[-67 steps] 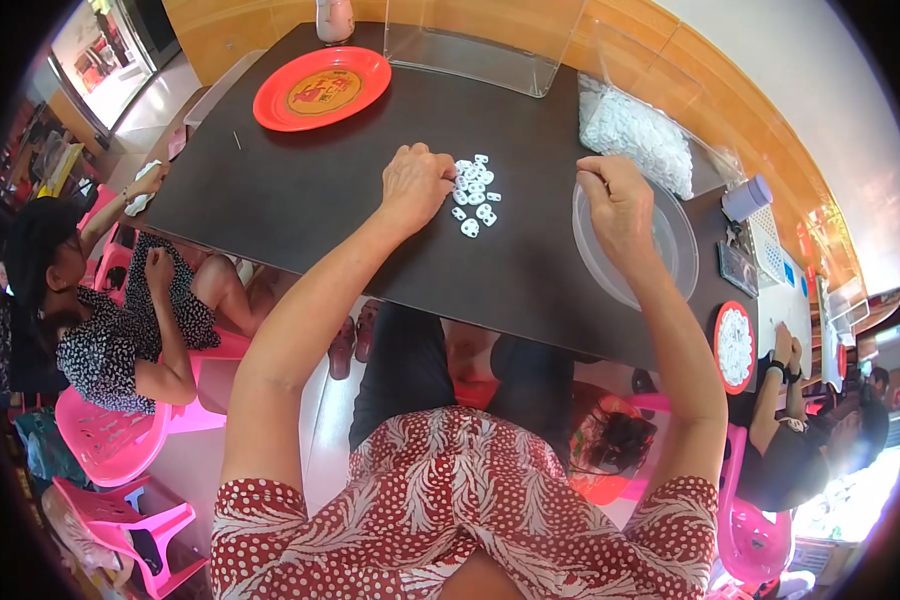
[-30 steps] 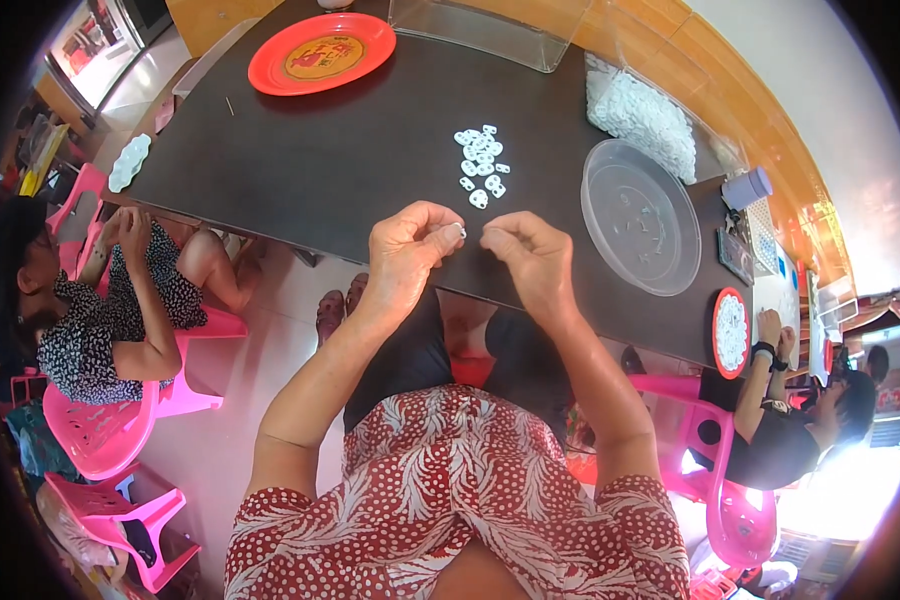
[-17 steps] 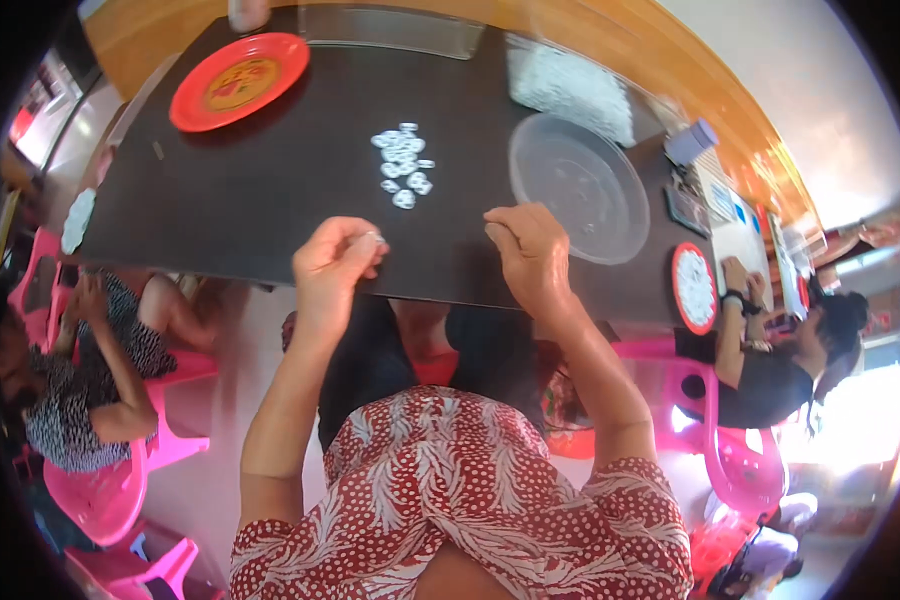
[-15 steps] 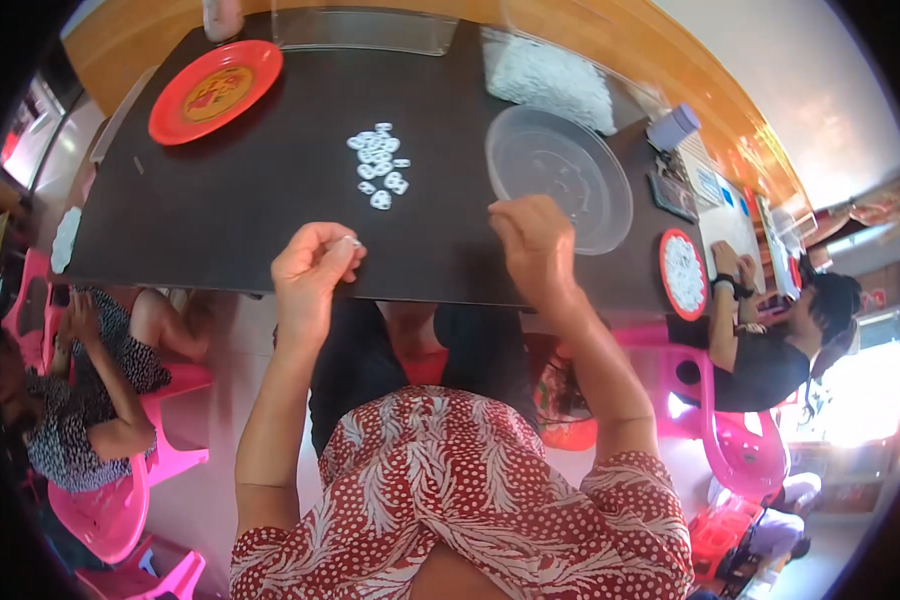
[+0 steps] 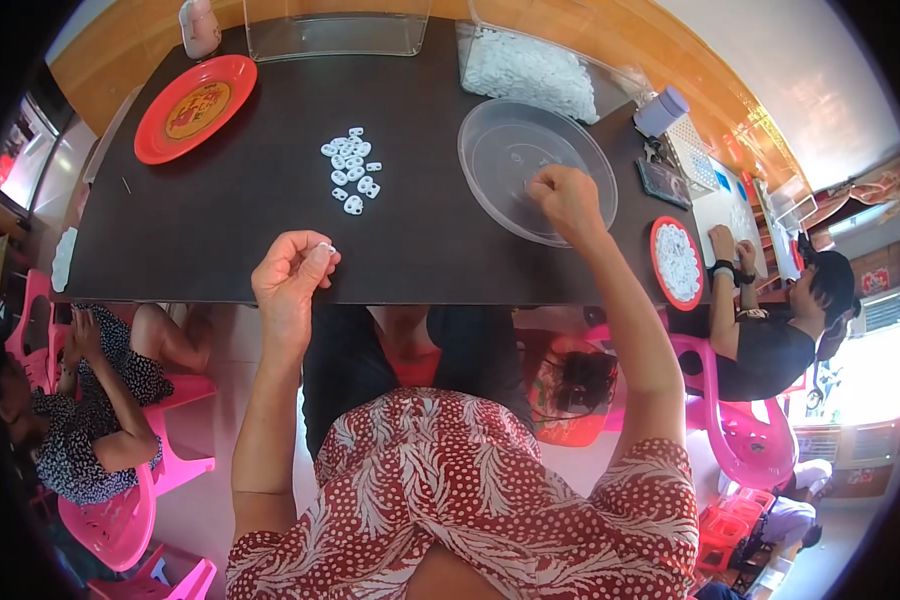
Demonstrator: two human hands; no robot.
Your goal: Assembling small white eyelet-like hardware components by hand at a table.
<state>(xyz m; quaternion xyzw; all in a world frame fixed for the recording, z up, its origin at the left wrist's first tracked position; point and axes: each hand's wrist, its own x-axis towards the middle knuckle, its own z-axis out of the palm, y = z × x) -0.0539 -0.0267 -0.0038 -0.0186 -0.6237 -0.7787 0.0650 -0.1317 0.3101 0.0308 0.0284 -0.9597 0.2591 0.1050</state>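
My left hand [image 5: 292, 272] is above the dark table near its front edge, thumb and fingertips pinching a small white plastic piece [image 5: 330, 248]. Beyond it on the tabletop lies a loose cluster of similar white plastic pieces [image 5: 354, 160], oval with holes. My right hand [image 5: 568, 203] is over a round clear plastic tray [image 5: 490, 150], its fingers closed together. Whatever is in those fingers, if anything, is hidden. A few tiny bits show on the tray's bottom, too small to name.
An orange-red plate [image 5: 242, 85] stands at the far left by a pink bottle [image 5: 200, 28]. A clear bin of white pieces [image 5: 530, 75] is at the back. On the right are a red-rimmed dish [image 5: 658, 255], a phone [image 5: 662, 182] and a seated person [image 5: 750, 335]. Another person [image 5: 100, 390] sits left.
My right hand has moved right and farther away, from the tray's near-left edge to over its inside. My left hand still pinches the white piece. The view has shifted slightly.
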